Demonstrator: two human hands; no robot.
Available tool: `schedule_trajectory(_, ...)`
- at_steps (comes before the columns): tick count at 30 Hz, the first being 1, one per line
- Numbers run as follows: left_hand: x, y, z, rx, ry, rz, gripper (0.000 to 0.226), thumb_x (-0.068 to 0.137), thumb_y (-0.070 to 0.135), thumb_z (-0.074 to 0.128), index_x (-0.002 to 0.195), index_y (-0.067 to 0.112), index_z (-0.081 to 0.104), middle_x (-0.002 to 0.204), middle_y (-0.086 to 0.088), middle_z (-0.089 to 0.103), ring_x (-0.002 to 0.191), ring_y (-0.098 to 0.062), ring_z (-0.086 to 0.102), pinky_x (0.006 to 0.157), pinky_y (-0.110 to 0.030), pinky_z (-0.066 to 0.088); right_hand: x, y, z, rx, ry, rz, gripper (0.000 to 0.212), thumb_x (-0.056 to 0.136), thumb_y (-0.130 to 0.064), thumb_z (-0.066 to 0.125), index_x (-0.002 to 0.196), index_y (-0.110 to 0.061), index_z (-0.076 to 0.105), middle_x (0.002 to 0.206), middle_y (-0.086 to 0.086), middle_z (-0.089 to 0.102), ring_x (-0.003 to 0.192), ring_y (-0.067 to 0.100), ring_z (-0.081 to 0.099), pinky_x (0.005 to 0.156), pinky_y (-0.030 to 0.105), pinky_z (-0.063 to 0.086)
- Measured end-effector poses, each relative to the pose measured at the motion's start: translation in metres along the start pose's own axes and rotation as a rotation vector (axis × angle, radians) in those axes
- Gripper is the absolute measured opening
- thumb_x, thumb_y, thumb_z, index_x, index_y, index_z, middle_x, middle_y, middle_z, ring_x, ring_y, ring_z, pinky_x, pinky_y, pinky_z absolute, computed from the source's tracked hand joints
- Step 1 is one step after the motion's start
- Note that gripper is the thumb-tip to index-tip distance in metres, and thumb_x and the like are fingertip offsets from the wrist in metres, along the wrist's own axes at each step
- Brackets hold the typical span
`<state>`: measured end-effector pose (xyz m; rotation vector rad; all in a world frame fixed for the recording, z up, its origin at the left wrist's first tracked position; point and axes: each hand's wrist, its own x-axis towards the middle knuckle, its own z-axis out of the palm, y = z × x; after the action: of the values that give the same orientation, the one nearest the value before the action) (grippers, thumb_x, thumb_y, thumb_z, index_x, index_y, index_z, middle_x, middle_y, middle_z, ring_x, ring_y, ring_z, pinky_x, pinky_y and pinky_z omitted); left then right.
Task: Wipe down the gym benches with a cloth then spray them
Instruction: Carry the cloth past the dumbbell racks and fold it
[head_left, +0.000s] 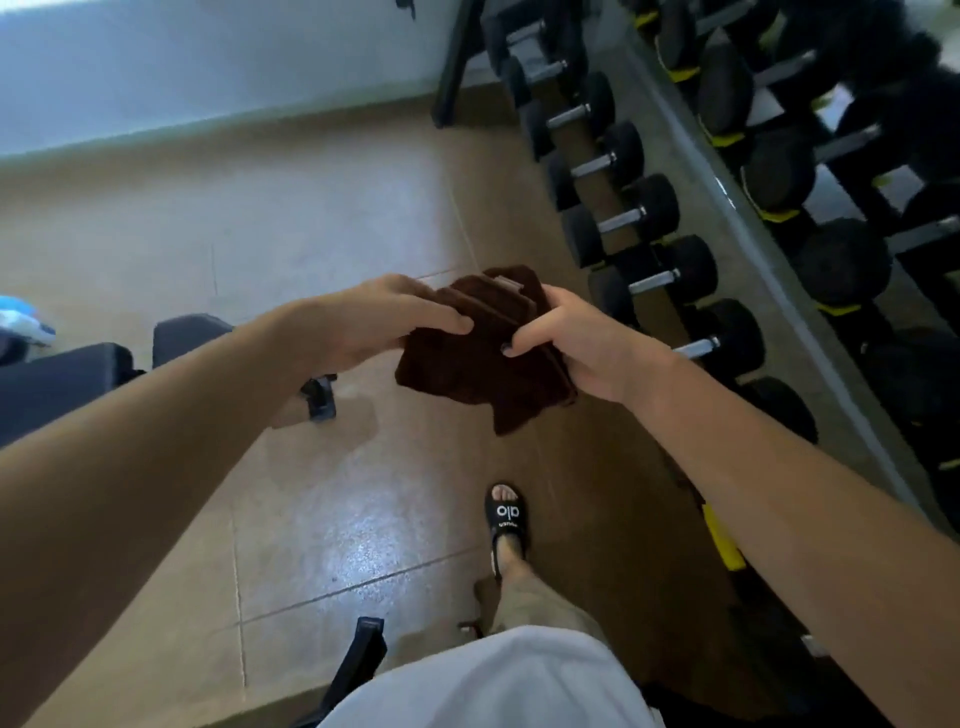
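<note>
Both sets of my fingers (457, 325) pinch the folded dark-brown terry cloth (483, 358), left hand (384, 322) and right hand (576, 348) at opposite edges, held above the tiled floor (311, 234). It looks soft, light and floppy; gripping its folded edges seems best.

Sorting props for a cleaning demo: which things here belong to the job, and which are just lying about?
Job: folded dark brown terry cloth, held by left hand and right hand; black padded bench.

Lying about: black dumbbells on rack; black slide sandal.

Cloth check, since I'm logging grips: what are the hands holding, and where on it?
Both hold the folded brown cloth: left hand on its left edge, right hand on its right edge.
</note>
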<state>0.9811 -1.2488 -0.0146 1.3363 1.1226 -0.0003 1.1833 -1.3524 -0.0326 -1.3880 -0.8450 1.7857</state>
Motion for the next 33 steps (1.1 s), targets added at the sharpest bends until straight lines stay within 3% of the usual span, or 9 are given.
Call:
schedule_trajectory(3,0.031,0.012,-0.049,-0.096,0.017,-0.051,0.034,0.090,0.024,0.075,0.122,0.017,0.066,0.119,-0.002,0.074,0.113,-0.016,0.070,0.106,-0.034,0.051,0.065,-0.047,-0.011,0.052,-0.066,0.034,0.056,0.086,0.010,0.056,0.138,-0.011,0.055,0.133,0.017,0.066,0.119,0.034,0.067,0.097,0.050,0.057)
schedule_trajectory(7,0.065,0.015,-0.115,-0.201,0.080,-0.063,0.042,0.086,0.020,0.080,0.125,0.016,0.064,0.121,-0.007,0.073,0.112,-0.022,0.071,0.102,-0.039,0.054,0.139,-0.101,-0.008,0.070,-0.109,0.060,0.055,0.088,0.015,0.052,0.133,-0.016,0.059,0.119,0.010,0.074,0.109,0.030,0.072,0.088,0.044,0.061)
schedule_trajectory(10,0.093,0.019,-0.173,-0.290,0.180,-0.051,0.033,0.089,0.014,0.077,0.120,0.012,0.066,0.117,-0.011,0.074,0.111,-0.025,0.071,0.100,-0.039,0.055,0.209,-0.142,-0.002,0.019,-0.163,0.093,0.055,0.089,0.014,0.054,0.133,-0.018,0.057,0.116,0.008,0.075,0.105,0.028,0.074,0.085,0.044,0.061)
schedule_trajectory(15,0.149,0.028,-0.286,-0.427,0.291,-0.034,0.017,0.094,0.015,0.071,0.110,0.012,0.069,0.106,-0.007,0.074,0.096,-0.014,0.073,0.079,-0.023,0.059,0.331,-0.202,0.017,-0.034,-0.159,0.153,0.039,0.094,0.001,0.065,0.129,-0.015,0.060,0.115,0.008,0.076,0.107,0.027,0.074,0.087,0.043,0.061)
schedule_trajectory(19,0.183,0.041,-0.366,-0.493,0.361,-0.045,0.009,0.095,0.020,0.071,0.099,0.013,0.066,0.093,-0.003,0.067,0.082,-0.009,0.067,0.066,-0.018,0.054,0.412,-0.246,0.038,-0.085,-0.169,0.161,0.036,0.093,0.005,0.064,0.124,-0.011,0.062,0.109,0.008,0.077,0.103,0.025,0.075,0.088,0.041,0.061)
schedule_trajectory(22,0.202,0.056,-0.422,-0.566,0.338,0.000,0.010,0.097,0.018,0.067,0.104,0.011,0.069,0.100,-0.005,0.071,0.091,-0.010,0.070,0.077,-0.021,0.056,0.466,-0.282,0.047,0.043,-0.184,0.177,0.039,0.094,0.007,0.059,0.128,-0.012,0.060,0.115,0.014,0.075,0.106,0.031,0.074,0.086,0.049,0.061)
schedule_trajectory(26,0.239,0.069,-0.489,-0.612,0.397,0.040,0.039,0.088,-0.002,0.071,0.123,0.014,0.069,0.119,-0.006,0.073,0.113,-0.019,0.070,0.095,-0.031,0.057,0.548,-0.318,0.049,0.188,-0.192,0.229,0.043,0.098,0.005,0.055,0.136,-0.017,0.057,0.124,0.017,0.072,0.110,0.038,0.071,0.086,0.059,0.059)
schedule_trajectory(30,0.283,0.075,-0.548,-0.645,0.607,0.044,0.036,0.089,0.002,0.073,0.124,0.010,0.064,0.121,-0.011,0.071,0.112,-0.022,0.070,0.088,-0.033,0.059,0.637,-0.355,0.053,0.130,-0.258,0.263,0.045,0.096,0.012,0.052,0.132,-0.016,0.059,0.124,0.016,0.072,0.111,0.036,0.071,0.083,0.054,0.061)
schedule_trajectory(33,0.309,0.076,-0.588,-0.708,0.788,0.041,0.030,0.094,0.013,0.072,0.121,0.008,0.062,0.119,-0.015,0.070,0.109,-0.023,0.071,0.083,-0.032,0.060,0.701,-0.388,0.065,0.059,-0.338,0.274,0.051,0.090,0.018,0.054,0.134,-0.009,0.056,0.128,0.021,0.068,0.113,0.039,0.070,0.091,0.058,0.058)
